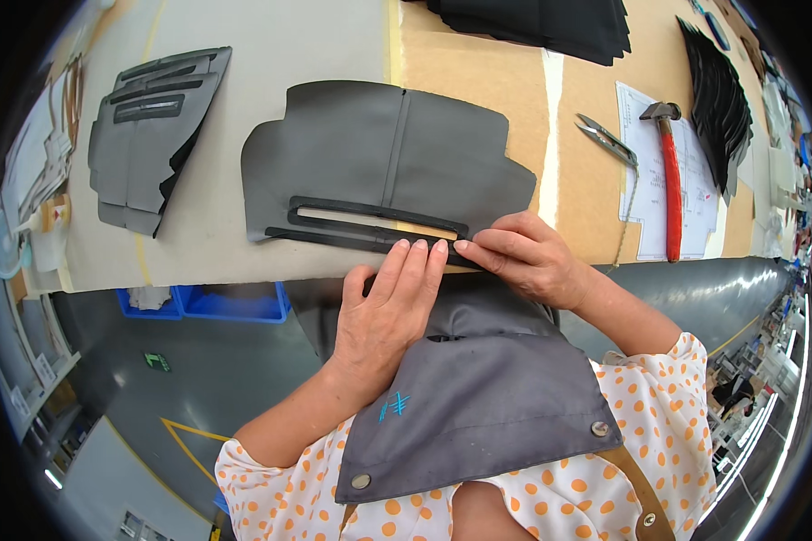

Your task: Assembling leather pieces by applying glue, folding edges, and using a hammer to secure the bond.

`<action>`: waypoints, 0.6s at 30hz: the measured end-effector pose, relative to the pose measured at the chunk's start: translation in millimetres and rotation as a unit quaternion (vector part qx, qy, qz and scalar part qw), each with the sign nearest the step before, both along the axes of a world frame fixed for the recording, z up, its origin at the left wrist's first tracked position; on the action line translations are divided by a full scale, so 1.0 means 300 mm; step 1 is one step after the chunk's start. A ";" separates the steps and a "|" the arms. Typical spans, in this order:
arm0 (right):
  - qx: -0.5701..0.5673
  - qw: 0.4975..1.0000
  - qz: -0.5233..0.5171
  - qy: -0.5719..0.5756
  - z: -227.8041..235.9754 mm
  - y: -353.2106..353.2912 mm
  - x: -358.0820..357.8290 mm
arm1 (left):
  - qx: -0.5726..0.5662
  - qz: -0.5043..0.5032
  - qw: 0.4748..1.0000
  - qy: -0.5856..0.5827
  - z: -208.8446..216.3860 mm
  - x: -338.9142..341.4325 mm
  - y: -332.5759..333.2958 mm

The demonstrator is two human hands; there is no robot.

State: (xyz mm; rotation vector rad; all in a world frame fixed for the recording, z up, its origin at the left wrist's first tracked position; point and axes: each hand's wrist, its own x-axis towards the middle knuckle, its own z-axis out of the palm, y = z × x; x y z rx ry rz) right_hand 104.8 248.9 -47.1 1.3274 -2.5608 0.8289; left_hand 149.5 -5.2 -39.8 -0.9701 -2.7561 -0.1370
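Note:
A dark grey leather-like panel (pixel 334 135) lies flat at the table's near edge, with a seam running down its middle. Near its lower side is a long slot framed in black strip (pixel 334 208). Along the bottom edge runs another black strip (pixel 334 239). My left hand (pixel 383 302) lies with its fingers stretched out, the tips pressing on this strip. Beside it, my right hand (pixel 532 260) has thumb and fingers pinched on the strip's right part at the panel's edge.
To the left lies a stack of similar grey panels (pixel 135 149). Thread snips (pixel 607 138) and a red-handled hammer (pixel 670 180) rest by a printed paper sheet (pixel 632 212) on the right. Black piece stacks (pixel 550 22) sit farther back; a blue bin (pixel 230 302) is below the table edge.

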 end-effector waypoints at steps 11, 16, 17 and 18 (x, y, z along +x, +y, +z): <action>-0.031 0.999 -0.020 0.002 -0.014 -0.002 0.002 | -0.016 0.010 0.999 -0.038 0.012 0.010 0.006; -0.040 0.999 -0.012 0.022 -0.022 0.002 0.002 | -0.019 -0.003 0.999 -0.043 0.021 0.008 -0.003; -0.051 0.998 -0.017 0.017 -0.027 0.003 0.004 | -0.016 -0.008 0.998 -0.053 0.027 0.005 -0.004; -0.061 0.998 -0.023 0.013 -0.030 0.005 0.005 | -0.017 -0.010 0.998 -0.051 0.038 0.005 -0.001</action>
